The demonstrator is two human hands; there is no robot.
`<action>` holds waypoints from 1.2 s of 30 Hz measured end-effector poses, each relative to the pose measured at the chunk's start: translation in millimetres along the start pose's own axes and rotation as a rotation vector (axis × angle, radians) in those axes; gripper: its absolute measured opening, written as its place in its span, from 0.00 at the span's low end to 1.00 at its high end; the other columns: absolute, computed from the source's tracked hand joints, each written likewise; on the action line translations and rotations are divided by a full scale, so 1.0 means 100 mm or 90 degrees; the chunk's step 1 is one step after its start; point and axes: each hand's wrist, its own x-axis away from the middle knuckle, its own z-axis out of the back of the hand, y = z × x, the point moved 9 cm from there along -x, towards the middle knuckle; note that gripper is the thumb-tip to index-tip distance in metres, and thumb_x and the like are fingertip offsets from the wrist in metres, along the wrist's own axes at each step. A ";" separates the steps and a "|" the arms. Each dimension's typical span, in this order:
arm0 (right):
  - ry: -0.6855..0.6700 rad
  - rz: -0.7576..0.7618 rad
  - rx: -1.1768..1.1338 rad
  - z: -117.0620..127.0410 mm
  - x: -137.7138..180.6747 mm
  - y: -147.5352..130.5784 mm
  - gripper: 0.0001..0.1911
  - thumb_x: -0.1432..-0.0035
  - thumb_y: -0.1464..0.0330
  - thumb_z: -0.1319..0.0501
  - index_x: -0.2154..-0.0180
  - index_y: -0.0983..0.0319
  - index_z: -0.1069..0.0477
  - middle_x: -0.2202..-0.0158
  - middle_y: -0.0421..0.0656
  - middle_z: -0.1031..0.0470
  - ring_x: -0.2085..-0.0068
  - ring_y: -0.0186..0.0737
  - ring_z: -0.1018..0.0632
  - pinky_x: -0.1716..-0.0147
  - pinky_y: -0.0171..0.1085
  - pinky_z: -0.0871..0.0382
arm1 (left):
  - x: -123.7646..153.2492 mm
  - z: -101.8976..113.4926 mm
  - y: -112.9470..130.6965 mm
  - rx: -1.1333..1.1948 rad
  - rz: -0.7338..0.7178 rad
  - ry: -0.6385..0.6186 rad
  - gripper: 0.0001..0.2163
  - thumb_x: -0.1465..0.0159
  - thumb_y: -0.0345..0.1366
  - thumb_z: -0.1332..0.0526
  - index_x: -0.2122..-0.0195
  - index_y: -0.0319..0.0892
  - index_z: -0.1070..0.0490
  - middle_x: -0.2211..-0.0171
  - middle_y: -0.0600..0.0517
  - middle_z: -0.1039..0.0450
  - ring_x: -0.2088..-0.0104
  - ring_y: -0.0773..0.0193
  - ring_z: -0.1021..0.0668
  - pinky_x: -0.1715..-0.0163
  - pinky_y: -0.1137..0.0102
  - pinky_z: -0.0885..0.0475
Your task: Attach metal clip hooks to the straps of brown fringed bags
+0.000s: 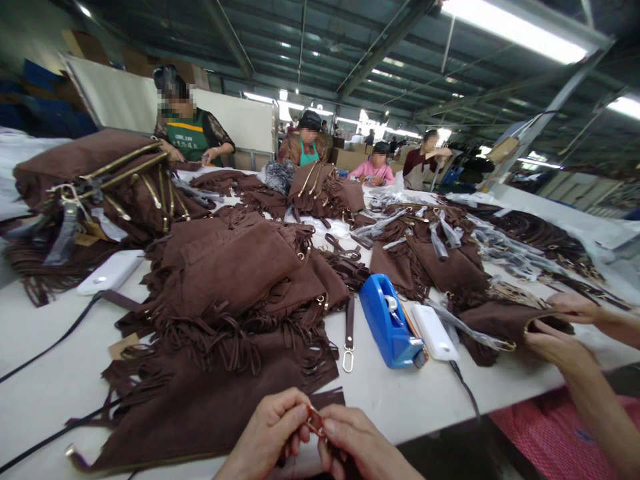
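At the near edge of the white table, my left hand and right hand pinch a small brown strap piece between closed fingertips, just beside a fringed suede bag

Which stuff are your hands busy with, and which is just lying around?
Busy with: left hand and right hand, both pinching the small strap piece.
Lying around: blue tape dispenser, white box beside it, loose strap with clasp, fringed suede pieces.
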 end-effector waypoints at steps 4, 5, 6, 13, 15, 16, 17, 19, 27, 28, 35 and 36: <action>0.094 0.048 0.167 0.10 -0.02 0.00 0.25 0.39 0.54 0.55 0.72 0.65 0.31 0.80 0.38 0.35 0.81 0.28 0.35 0.82 0.28 0.44 | -0.01 0.01 -0.03 0.016 0.008 0.006 0.22 0.50 0.55 0.41 0.72 0.37 0.30 0.81 0.55 0.33 0.83 0.74 0.33 0.83 0.77 0.43; 0.123 0.093 0.293 0.10 -0.01 -0.05 0.24 0.38 0.56 0.56 0.70 0.65 0.30 0.78 0.40 0.34 0.79 0.30 0.33 0.79 0.29 0.41 | -0.01 0.01 -0.06 0.025 0.022 0.012 0.23 0.50 0.56 0.41 0.71 0.37 0.31 0.82 0.55 0.33 0.84 0.74 0.34 0.84 0.77 0.44; 0.153 0.150 0.439 0.08 0.01 -0.10 0.22 0.36 0.59 0.57 0.66 0.65 0.30 0.76 0.42 0.32 0.76 0.33 0.30 0.77 0.31 0.39 | -0.01 0.02 -0.10 0.037 0.040 0.028 0.23 0.50 0.57 0.42 0.72 0.37 0.31 0.82 0.55 0.33 0.85 0.74 0.35 0.85 0.78 0.45; 0.308 0.324 0.880 -0.12 0.16 0.03 0.19 0.36 0.69 0.57 0.45 0.66 0.44 0.70 0.46 0.28 0.72 0.40 0.26 0.74 0.36 0.31 | 0.00 0.07 -0.25 0.032 0.101 0.091 0.16 0.52 0.47 0.40 0.71 0.39 0.35 0.87 0.59 0.35 0.89 0.76 0.41 0.88 0.79 0.50; 0.273 0.302 0.848 -0.14 0.13 0.10 0.20 0.36 0.70 0.56 0.44 0.68 0.47 0.69 0.47 0.28 0.71 0.41 0.25 0.73 0.36 0.29 | 0.00 0.07 -0.25 0.018 0.090 0.091 0.15 0.51 0.46 0.42 0.70 0.38 0.33 0.86 0.58 0.34 0.89 0.76 0.40 0.88 0.79 0.49; 0.251 0.287 0.824 -0.14 0.12 0.11 0.20 0.37 0.71 0.56 0.44 0.68 0.47 0.67 0.48 0.28 0.70 0.41 0.24 0.73 0.36 0.28 | 0.00 0.06 -0.25 0.014 0.082 0.090 0.15 0.51 0.46 0.42 0.70 0.38 0.33 0.86 0.57 0.34 0.88 0.76 0.40 0.87 0.78 0.49; 0.235 0.266 0.798 -0.14 0.10 0.12 0.20 0.38 0.72 0.55 0.45 0.68 0.46 0.67 0.48 0.27 0.69 0.41 0.23 0.72 0.36 0.28 | 0.00 0.06 -0.24 0.010 0.074 0.091 0.15 0.51 0.45 0.42 0.71 0.38 0.33 0.86 0.57 0.34 0.88 0.76 0.40 0.87 0.78 0.48; 0.223 0.208 0.738 -0.11 0.06 0.13 0.16 0.40 0.73 0.53 0.49 0.65 0.42 0.66 0.47 0.27 0.68 0.41 0.23 0.70 0.37 0.27 | -0.01 0.05 -0.23 0.002 0.061 0.087 0.14 0.51 0.45 0.43 0.72 0.38 0.34 0.86 0.57 0.35 0.88 0.75 0.39 0.87 0.78 0.47; 0.216 0.133 0.599 -0.06 -0.01 0.19 0.15 0.44 0.74 0.53 0.55 0.66 0.38 0.69 0.47 0.24 0.70 0.40 0.22 0.71 0.36 0.29 | 0.01 0.05 -0.24 0.000 0.045 0.079 0.14 0.51 0.45 0.44 0.72 0.38 0.34 0.86 0.58 0.36 0.87 0.74 0.38 0.85 0.77 0.45; 0.231 0.150 0.612 -0.07 -0.01 0.18 0.15 0.45 0.75 0.53 0.56 0.66 0.38 0.70 0.47 0.24 0.71 0.40 0.22 0.73 0.36 0.29 | 0.01 0.05 -0.24 0.001 0.046 0.083 0.14 0.51 0.45 0.43 0.72 0.38 0.34 0.85 0.58 0.36 0.86 0.74 0.38 0.85 0.77 0.45; 0.318 0.191 0.611 -0.07 0.02 0.09 0.14 0.46 0.75 0.55 0.61 0.63 0.36 0.71 0.46 0.24 0.72 0.40 0.22 0.74 0.34 0.31 | 0.01 0.07 -0.22 -0.080 0.024 0.076 0.10 0.45 0.41 0.47 0.71 0.40 0.34 0.83 0.57 0.35 0.85 0.72 0.35 0.84 0.76 0.41; 0.317 0.172 0.606 -0.05 0.03 0.11 0.14 0.45 0.74 0.56 0.61 0.63 0.36 0.70 0.46 0.24 0.72 0.40 0.22 0.74 0.35 0.31 | 0.02 0.11 -0.18 -0.142 -0.012 0.091 0.10 0.43 0.40 0.48 0.68 0.40 0.33 0.81 0.56 0.32 0.83 0.70 0.32 0.82 0.75 0.38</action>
